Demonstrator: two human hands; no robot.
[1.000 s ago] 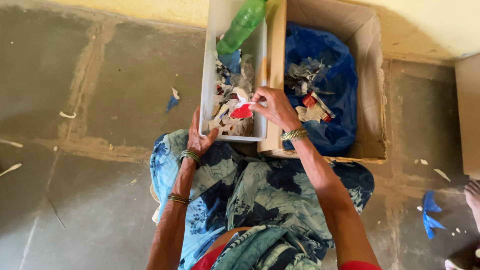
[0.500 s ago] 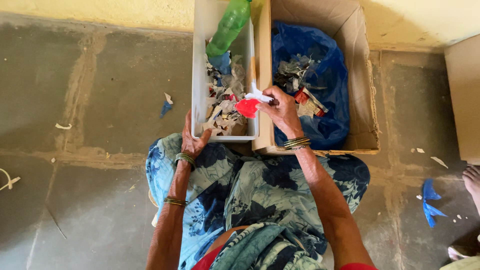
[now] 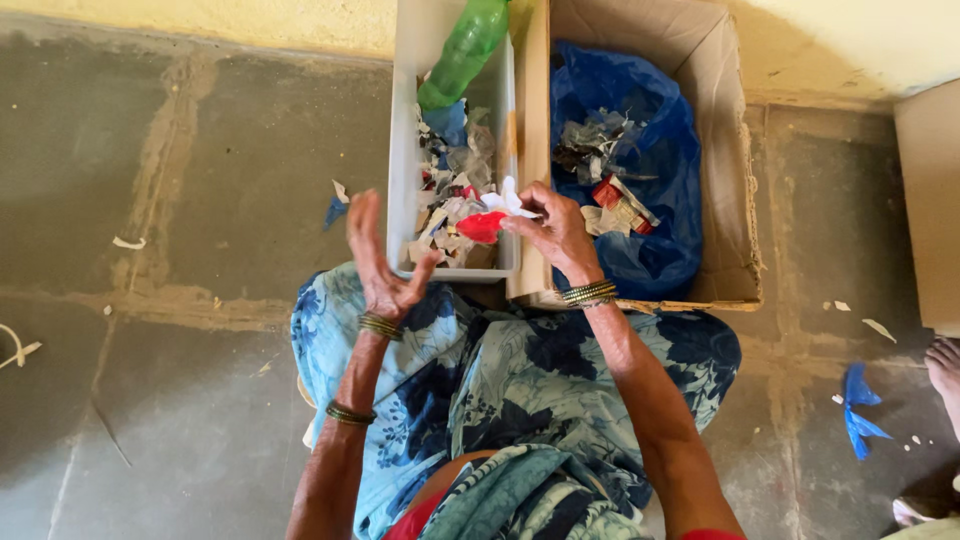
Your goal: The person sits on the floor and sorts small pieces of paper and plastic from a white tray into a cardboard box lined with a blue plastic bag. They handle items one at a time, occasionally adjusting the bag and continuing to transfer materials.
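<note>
The right hand [image 3: 556,232] is pinching a red-and-white scrap [image 3: 490,220] in its fingertips, probably plastic wrapper; the scrap is hanging just over the grey bin [image 3: 405,150], near its front wall; the left hand [image 3: 378,262] is spreading open, empty, beside that bin's front edge.

Floor [image 3: 150,150]: grey concrete slabs, stained, with pale worn seams running across and lengthwise. Far edge meets a yellowish painted wall [image 3: 200,20]; the wall continues to the far right, brightly sunlit. Hard daylight falls on the far right; the floor on the left lies in even shade. Small white scraps [image 3: 128,242] lie scattered on the left floor, more at the right. A torn blue plastic piece [image 3: 858,410] lies on the near right floor. A pale board or box edge [image 3: 930,200] stands at the right border.
</note>
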